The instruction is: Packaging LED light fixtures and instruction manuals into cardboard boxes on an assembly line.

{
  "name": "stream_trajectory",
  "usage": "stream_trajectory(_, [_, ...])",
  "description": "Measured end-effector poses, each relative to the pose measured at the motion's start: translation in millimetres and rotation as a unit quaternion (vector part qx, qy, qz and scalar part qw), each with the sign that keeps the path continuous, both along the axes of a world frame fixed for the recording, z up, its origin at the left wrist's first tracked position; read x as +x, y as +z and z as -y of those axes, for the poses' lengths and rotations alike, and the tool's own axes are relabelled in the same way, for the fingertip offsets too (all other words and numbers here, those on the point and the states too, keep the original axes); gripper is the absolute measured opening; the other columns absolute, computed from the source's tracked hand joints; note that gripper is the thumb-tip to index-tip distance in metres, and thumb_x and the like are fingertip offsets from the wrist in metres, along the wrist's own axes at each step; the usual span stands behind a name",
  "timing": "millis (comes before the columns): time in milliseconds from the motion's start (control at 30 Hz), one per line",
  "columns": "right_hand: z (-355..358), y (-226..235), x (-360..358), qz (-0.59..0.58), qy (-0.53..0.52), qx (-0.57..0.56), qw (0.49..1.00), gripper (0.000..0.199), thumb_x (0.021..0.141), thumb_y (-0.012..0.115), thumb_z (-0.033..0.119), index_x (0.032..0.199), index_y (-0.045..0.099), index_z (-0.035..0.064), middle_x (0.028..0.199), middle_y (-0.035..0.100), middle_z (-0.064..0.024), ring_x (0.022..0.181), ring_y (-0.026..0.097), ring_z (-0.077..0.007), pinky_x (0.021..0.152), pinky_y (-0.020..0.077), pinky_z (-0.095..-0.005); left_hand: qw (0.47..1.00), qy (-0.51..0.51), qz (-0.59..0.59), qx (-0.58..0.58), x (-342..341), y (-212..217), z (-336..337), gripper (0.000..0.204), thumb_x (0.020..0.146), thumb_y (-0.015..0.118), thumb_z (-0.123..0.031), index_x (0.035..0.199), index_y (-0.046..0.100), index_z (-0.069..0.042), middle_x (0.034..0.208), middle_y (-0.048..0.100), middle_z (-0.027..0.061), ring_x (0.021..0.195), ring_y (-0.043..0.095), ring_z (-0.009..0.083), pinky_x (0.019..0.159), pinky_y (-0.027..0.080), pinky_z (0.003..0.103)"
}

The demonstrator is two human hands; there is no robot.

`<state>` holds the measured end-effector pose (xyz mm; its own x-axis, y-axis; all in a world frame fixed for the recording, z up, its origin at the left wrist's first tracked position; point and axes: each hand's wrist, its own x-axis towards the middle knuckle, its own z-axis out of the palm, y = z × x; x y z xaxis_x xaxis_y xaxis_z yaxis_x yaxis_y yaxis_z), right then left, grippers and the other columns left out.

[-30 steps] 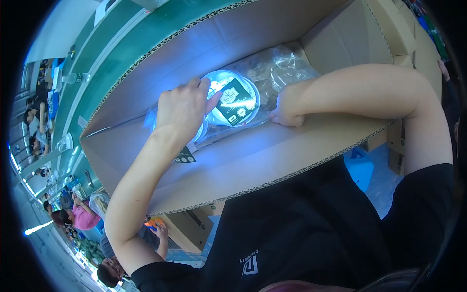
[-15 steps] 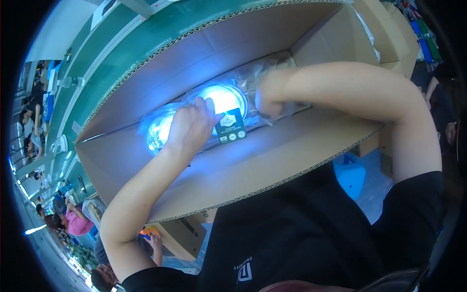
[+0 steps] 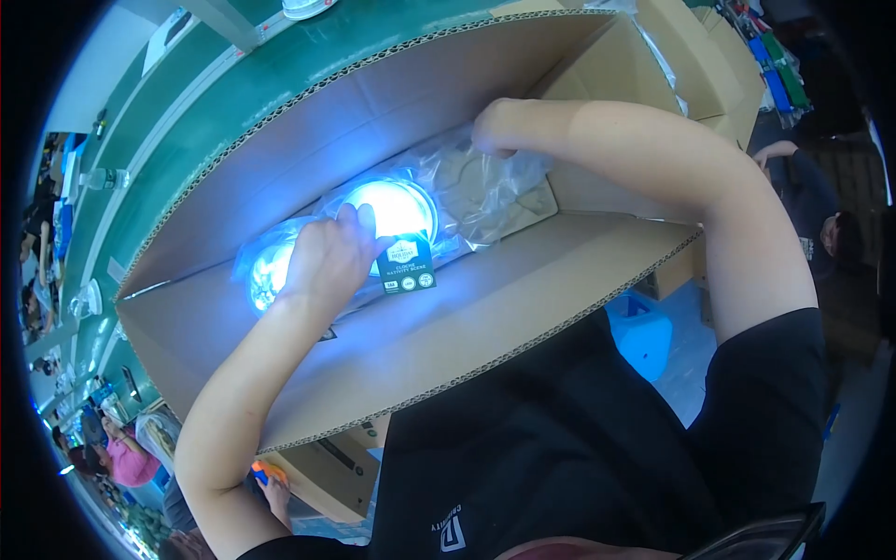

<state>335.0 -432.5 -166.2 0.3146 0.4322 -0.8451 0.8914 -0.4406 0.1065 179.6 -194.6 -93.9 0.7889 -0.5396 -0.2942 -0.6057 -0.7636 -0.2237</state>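
Note:
Inside a large open cardboard box lie glowing round domes in clear plastic. The brighter dome has a dark green card tag at its front. My left hand is closed over its near left side, fingers bent on it and thumb beside the tag. To the left, partly behind that hand, a second lit dome shows. My right hand is curled closed at the box's far wall, above the loose clear plastic bag. Its fingertips are hidden, so whatever they hold does not show.
A green work surface runs beyond the box, with clear plastic cups on it at left. A blue stool and further cardboard boxes stand below. Other people sit at left; one person is at far right.
My right hand has drawn up and away from the plastic toward the far wall, uncovering more of the bag. My left hand stays at the lit dome. The whole view has shifted slightly.

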Motion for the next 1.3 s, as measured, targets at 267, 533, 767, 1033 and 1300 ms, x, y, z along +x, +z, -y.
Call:
stream_trajectory(267, [-43.3, 51.2, -28.1, -0.01, 0.015, 0.085, 0.996, 0.021, 0.077, 0.075, 0.012, 0.096, 0.079, 0.0063, 0.099, 0.075, -0.0152, 0.091, 0.073, -0.0329, 0.071, 0.0581, -0.0458, 0.999, -0.023, 0.027, -0.008, -7.2, 7.6, -11.1, 0.044, 0.1, 0.053, -0.048, 0.093, 0.057, -0.005, 0.074, 0.061, 0.0071, 0.06, 0.067, 0.0207, 0.05, 0.049, 0.032])
stream_trajectory(533, [37.2, -54.7, -44.5, -0.28, -0.059, -0.095, 0.954, 0.04, 0.082, 0.054, 0.014, 0.118, 0.064, 0.001, 0.11, 0.07, -0.0158, 0.094, 0.066, -0.0286, 0.081, 0.0521, -0.0466, 0.999, -0.029, 0.003, -0.022, 0.8, 11.6, -0.7, 0.046, 0.1, 0.051, -0.049, 0.099, 0.061, -0.004, 0.079, 0.067, 0.0082, 0.067, 0.069, 0.0223, 0.058, 0.052, 0.035])
stream_trajectory(767, [30.6, -0.7, -58.5, -0.268, -0.195, -0.21, 0.92, 0.028, 0.075, 0.055, 0.002, 0.1, 0.07, 0.0027, 0.088, 0.071, -0.0126, 0.075, 0.066, -0.0251, 0.068, 0.0528, -0.0444, 0.999, 0.009, 0.006, -0.048, -9.0, 19.9, -3.0, 0.043, 0.096, 0.057, -0.05, 0.092, 0.063, -0.007, 0.077, 0.068, 0.0055, 0.07, 0.07, 0.0192, 0.058, 0.053, 0.032])
stream_trajectory(1033, [-16.7, -32.8, -5.8, -0.164, -0.074, 0.102, 0.978, 0.047, 0.08, 0.062, 0.006, 0.127, 0.057, 0.0019, 0.129, 0.062, -0.0183, 0.118, 0.06, -0.0333, 0.095, 0.0496, -0.0447, 0.995, 0.037, -0.023, -0.084, 0.5, 37.7, -27.0, 0.052, 0.098, 0.051, -0.053, 0.096, 0.065, -0.003, 0.075, 0.069, 0.0107, 0.07, 0.071, 0.0251, 0.059, 0.054, 0.038])
stream_trajectory(1300, [16.6, -9.5, 11.3, -0.186, -0.068, 0.006, 0.98, 0.052, 0.08, 0.066, 0.013, 0.132, 0.063, 0.0096, 0.12, 0.07, -0.0117, 0.108, 0.066, -0.0238, 0.09, 0.0526, -0.043, 0.97, 0.104, -0.197, -0.094, -8.5, 134.8, -55.2, 0.053, 0.096, 0.057, -0.049, 0.077, 0.07, -0.001, 0.077, 0.071, 0.0175, 0.08, 0.07, 0.0372, 0.072, 0.055, 0.047])
